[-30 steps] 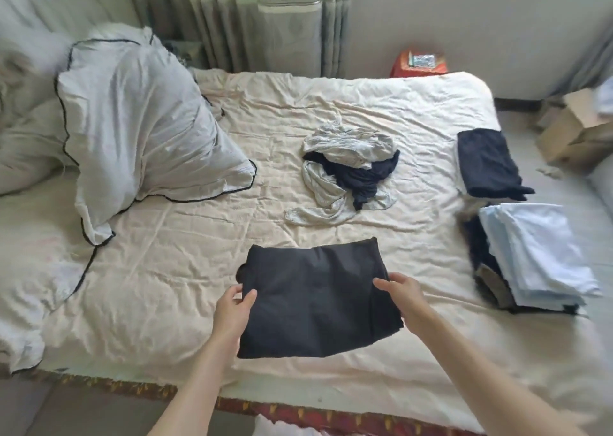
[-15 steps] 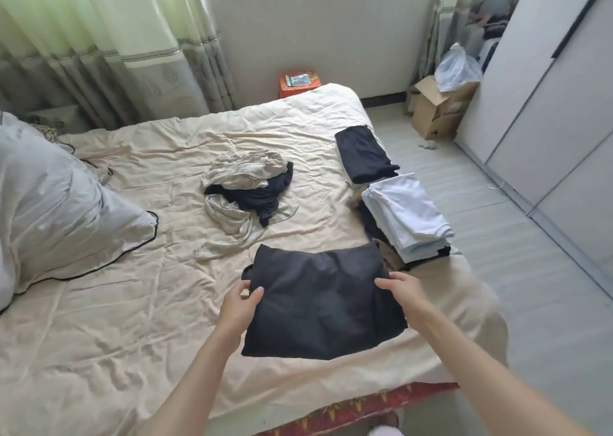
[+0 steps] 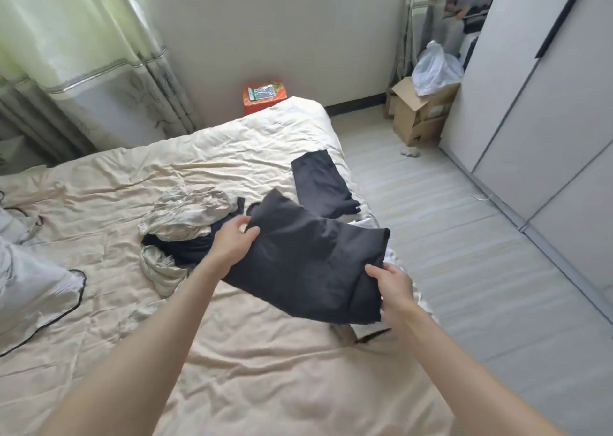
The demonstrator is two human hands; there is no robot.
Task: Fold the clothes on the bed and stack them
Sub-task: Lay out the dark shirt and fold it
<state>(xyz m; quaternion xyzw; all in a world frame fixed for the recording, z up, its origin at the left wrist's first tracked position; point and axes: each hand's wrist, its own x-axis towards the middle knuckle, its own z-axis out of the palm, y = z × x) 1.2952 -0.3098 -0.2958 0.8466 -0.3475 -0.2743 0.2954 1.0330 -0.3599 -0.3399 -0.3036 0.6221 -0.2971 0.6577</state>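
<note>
1. The folded dark charcoal fabric garment (image 3: pixel 308 263) was held up off the cream-sheeted bed (image 3: pixel 232 352), near the bed's 3 o'clock edge.
2. The left hand (image 3: pixel 234 241) gripped the garment's edge at 9 o'clock, thumb on top and fingers curled under the cloth.
3. The right hand (image 3: pixel 393 286) pinched the garment's near corner at 4 o'clock, fingers closed on the fabric.
4. Beneath the garment, slivers of a white folded stack (image 3: pixel 370 223) showed at its 1 o'clock and 4 o'clock sides; the garment hid most of that stack.
5. A second folded dark garment (image 3: pixel 320 183) lay flat on the bed at 12 o'clock of the held one, partly overlapped by it in the view.
6. A crumpled heap of pale grey and navy clothes (image 3: pixel 185 223) sat at 9 o'clock, just beside the left hand, which covered part of the navy piece.
7. A white pillow with black piping (image 3: pixel 36 289) lay at the bed's far 9 o'clock side.
8. An orange box (image 3: pixel 263 95) stood past the bed at 12 o'clock, against the wall.
9. An open cardboard box (image 3: pixel 418 117) holding a white plastic bag (image 3: pixel 434 69) stood on the floor at 2 o'clock, beside a white wardrobe (image 3: pixel 537 103).
10. Pale green curtains (image 3: pixel 66 54) hung at 10 o'clock.
</note>
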